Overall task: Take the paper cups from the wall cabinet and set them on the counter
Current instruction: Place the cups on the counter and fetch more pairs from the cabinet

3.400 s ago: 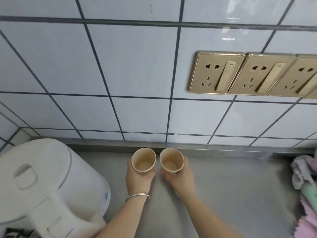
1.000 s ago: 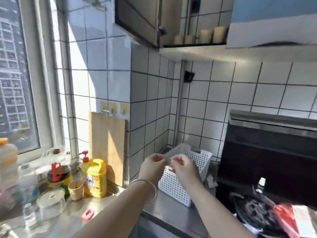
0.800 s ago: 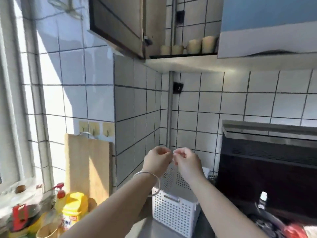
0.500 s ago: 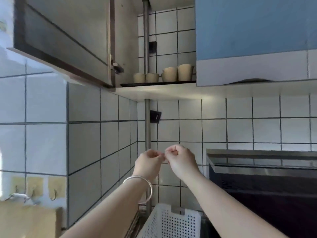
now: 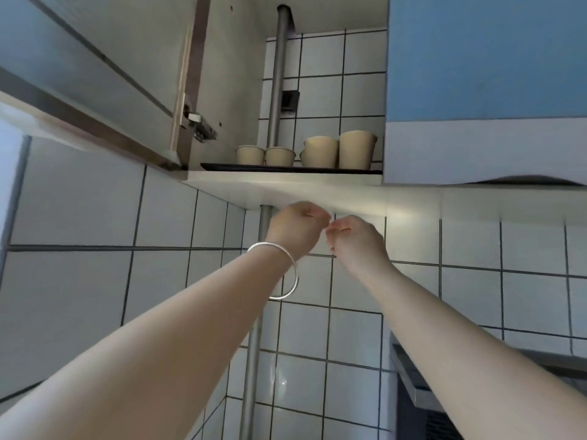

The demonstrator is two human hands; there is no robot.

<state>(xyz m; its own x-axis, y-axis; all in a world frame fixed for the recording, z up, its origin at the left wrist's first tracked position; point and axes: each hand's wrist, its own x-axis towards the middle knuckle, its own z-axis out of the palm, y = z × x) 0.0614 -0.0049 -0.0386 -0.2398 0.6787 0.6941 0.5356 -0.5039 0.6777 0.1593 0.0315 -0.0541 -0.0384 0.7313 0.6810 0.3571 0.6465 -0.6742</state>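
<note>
Both hands, left hand [image 5: 297, 228] and right hand [image 5: 355, 238], are raised just under the wall cabinet [image 5: 286, 185] with fingers loosely curled, holding nothing. Tan, round paper cups [image 5: 320, 152] sit on a dark tray [image 5: 286, 168] inside it, door open. Shiny bangle [image 5: 286, 271] on left wrist.

Paper cups [image 5: 319, 152] on cabinet shelf [image 5: 286, 168]: I count four clearly, two low at left, two taller at right; possible fifth peeking behind third, cannot tell. My hands in view: two, left hand [image 5: 295, 230], right hand [image 5: 354, 238], fingers curled, nothing seen in either. Bangle [image 5: 284, 271] on my left wrist: one. Cabinet doors: one swung open [image 5: 95, 68], one blue, shut [image 5: 486, 58]. Vertical pipe [image 5: 279, 74]: one. Hinge [image 5: 198, 123] on open door: one seen.
</note>
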